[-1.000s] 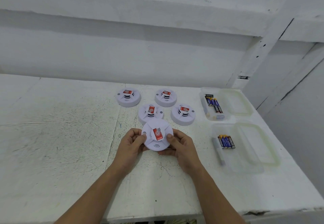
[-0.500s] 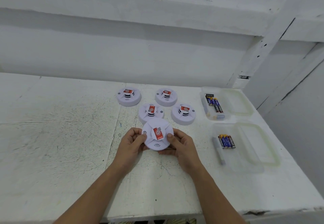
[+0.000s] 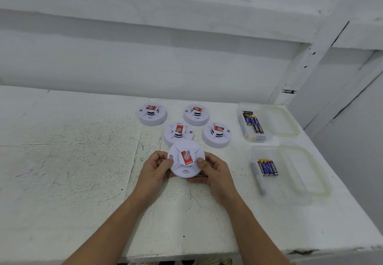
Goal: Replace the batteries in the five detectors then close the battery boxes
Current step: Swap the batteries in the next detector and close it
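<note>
Just before the nearest resting detector (image 3: 178, 133), left hand (image 3: 156, 168) and right hand (image 3: 215, 171) grasp the fifth detector (image 3: 185, 159) by opposite rims, face up, likely so it can be flipped over.

One head-worn wide-angle camera looked forward and down onto the bench (image 3: 62, 161) from close above its near edge, facing the white wall (image 3: 145, 67) behind it

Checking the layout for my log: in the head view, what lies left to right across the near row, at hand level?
Left hand → held detector → right hand → batteries in the near clear box.
</note>
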